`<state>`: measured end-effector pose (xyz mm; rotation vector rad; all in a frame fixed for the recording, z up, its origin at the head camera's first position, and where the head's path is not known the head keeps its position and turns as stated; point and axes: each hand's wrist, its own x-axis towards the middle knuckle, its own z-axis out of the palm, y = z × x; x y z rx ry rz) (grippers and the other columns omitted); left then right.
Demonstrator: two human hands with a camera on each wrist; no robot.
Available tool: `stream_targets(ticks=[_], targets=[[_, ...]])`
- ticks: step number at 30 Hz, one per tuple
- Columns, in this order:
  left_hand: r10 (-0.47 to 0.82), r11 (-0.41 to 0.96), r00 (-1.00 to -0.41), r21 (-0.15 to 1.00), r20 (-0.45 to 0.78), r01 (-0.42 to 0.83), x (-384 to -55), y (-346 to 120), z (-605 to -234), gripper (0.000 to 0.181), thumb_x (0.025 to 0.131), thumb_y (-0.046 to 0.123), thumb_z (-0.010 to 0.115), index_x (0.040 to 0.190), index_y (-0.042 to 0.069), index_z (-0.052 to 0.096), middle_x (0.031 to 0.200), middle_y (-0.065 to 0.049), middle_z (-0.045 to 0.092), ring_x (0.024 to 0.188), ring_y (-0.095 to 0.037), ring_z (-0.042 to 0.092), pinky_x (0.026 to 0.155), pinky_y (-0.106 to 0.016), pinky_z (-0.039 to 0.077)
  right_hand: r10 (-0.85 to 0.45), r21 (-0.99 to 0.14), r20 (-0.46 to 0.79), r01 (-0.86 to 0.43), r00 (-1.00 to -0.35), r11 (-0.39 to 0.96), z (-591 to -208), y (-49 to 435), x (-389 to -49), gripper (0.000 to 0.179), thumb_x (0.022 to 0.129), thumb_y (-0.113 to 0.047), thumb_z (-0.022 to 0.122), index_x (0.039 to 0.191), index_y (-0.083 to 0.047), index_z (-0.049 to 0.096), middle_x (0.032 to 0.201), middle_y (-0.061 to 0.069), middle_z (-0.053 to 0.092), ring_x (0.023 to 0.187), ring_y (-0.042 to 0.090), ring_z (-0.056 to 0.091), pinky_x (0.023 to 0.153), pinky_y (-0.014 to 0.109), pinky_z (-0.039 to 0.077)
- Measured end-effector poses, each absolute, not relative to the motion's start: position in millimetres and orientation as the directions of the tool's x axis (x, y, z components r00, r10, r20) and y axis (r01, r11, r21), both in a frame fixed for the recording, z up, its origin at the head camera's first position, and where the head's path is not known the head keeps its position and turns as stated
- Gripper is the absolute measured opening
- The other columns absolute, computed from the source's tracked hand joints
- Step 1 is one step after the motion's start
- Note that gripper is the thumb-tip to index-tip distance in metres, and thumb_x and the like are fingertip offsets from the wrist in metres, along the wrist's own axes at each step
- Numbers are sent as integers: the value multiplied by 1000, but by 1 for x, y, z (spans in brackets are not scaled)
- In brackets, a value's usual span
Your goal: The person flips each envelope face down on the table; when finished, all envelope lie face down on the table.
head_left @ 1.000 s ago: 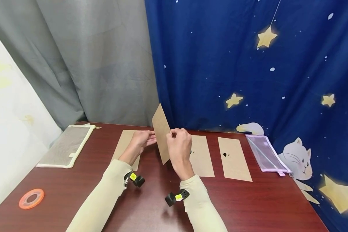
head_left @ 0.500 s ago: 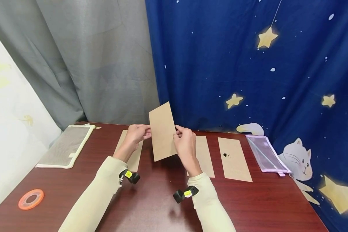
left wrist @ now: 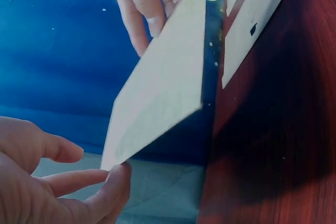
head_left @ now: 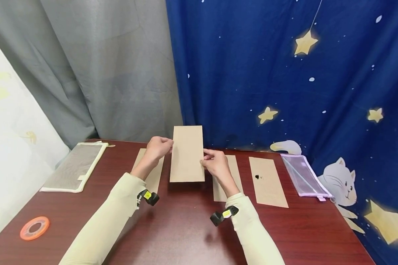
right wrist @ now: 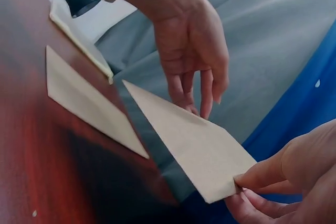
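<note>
A stiff, plain brown kraft-paper rectangle (head_left: 187, 154) is raised above the back of the table, its broad face turned to me. My right hand (head_left: 217, 164) pinches its right edge; thumb and fingers (right wrist: 262, 174) close on a corner in the right wrist view. At the opposite edge is my left hand (head_left: 157, 149). Its fingertips (left wrist: 118, 179) touch the corner, while another digit stands off from the paper. Similar rectangles lie flat below: one on the left (head_left: 155, 175), partly behind the left arm, and one on the right (head_left: 233, 167), partly behind the right hand.
Farther right lies another kraft rectangle (head_left: 268, 184) with a small black print. A purple-edged mesh zip pouch (head_left: 303, 175) sits at the right, a cream-edged one (head_left: 77, 167) at the left. An orange ring (head_left: 34, 228) is near front left. Curtains (head_left: 235, 73) hang behind the table.
The held kraft rectangle has turned from edge-on to facing me squarely. Both hands have moved apart, the right hand shifting rightward and the left a little up.
</note>
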<state>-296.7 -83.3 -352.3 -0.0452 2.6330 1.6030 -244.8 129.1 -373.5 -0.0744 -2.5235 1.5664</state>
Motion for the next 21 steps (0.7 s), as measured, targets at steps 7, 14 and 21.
stream_targets(ticks=[7,14,21], targets=[[23,523,-996,850,-89,-64,-299,-80,-366,36,100,23,52,111,-4,73,129,-19,63,124,-29,53,104,-44,47,132,-916,41,15,-990,401,-395,129,-250,31,82,3,73,113,5,74,85,13,72,62,8,65,62,20,58],[52,540,-995,840,-88,-46,-305,-77,-384,32,96,14,55,115,-7,70,120,-22,66,109,-30,62,89,-37,54,148,-889,30,41,-989,457,-410,129,-253,30,83,1,74,113,4,74,82,11,71,65,14,66,59,16,50],[110,505,-993,863,-52,11,-307,-79,-407,40,88,0,69,128,-6,65,124,-24,68,114,-30,65,83,-27,55,152,-898,10,58,-988,437,-423,131,-256,33,82,3,73,115,4,73,86,15,73,67,18,68,57,15,47]])
